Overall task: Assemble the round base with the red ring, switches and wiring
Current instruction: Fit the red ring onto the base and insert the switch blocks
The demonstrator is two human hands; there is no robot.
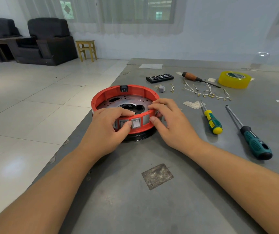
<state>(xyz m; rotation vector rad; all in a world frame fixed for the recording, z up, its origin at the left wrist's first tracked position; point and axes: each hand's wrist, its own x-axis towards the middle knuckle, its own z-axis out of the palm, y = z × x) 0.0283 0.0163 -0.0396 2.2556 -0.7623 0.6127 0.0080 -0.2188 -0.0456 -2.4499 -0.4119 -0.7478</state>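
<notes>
A round base with a red ring (pixel 105 97) stands on the grey table (pixel 152 208), a black foot (pixel 140 136) showing under it and a perforated metal plate (pixel 135 100) inside. A black socket (pixel 123 88) sits in the far wall. Grey rocker switches (pixel 136 123) sit in the near wall. My left hand (pixel 108 129) grips the near wall, fingers inside, thumb on a switch. My right hand (pixel 171 120) pinches the ring's near-right wall, fingers over the rim, thumb outside. A loose grey switch (pixel 162 89) and white wires (pixel 208 93) with brass terminals lie behind.
To the right lie a yellow-green screwdriver (pixel 212 121), a teal-handled screwdriver (pixel 253 142) and a wooden-handled one (pixel 192 76). A black bit case (pixel 160 78) and a yellow tape roll (pixel 234 79) lie further back. The table's left edge runs just beside the base.
</notes>
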